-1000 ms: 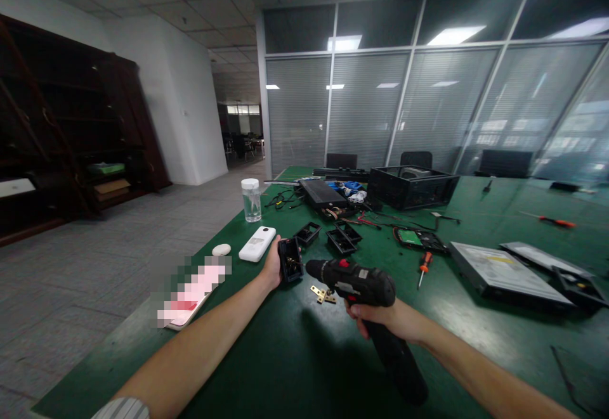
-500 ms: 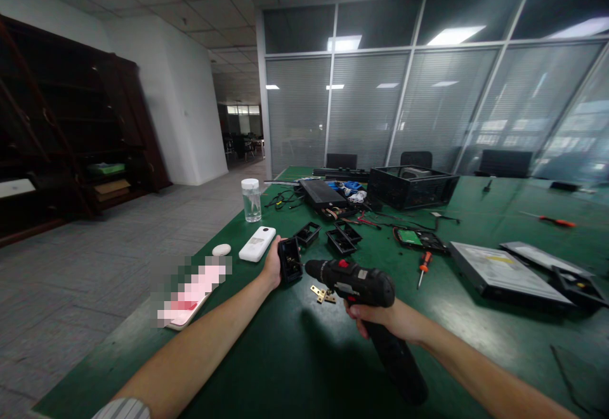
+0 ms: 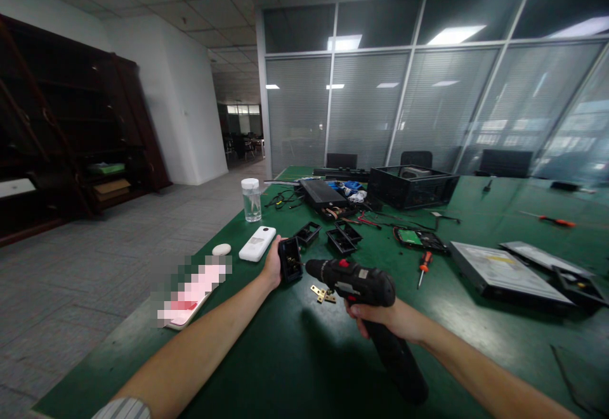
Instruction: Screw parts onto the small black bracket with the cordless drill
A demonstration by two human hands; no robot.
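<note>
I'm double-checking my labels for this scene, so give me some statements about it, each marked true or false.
1. The right hand holds a black drill. True.
2. The left hand holds the jar with the white lid. False: the left hand holds a small black box.
3. Brass-coloured pieces lie on the green table. True.
4. The white device is to the right of the drill. False: the white device is to the left.
5. The jar stands upright. True.
</note>
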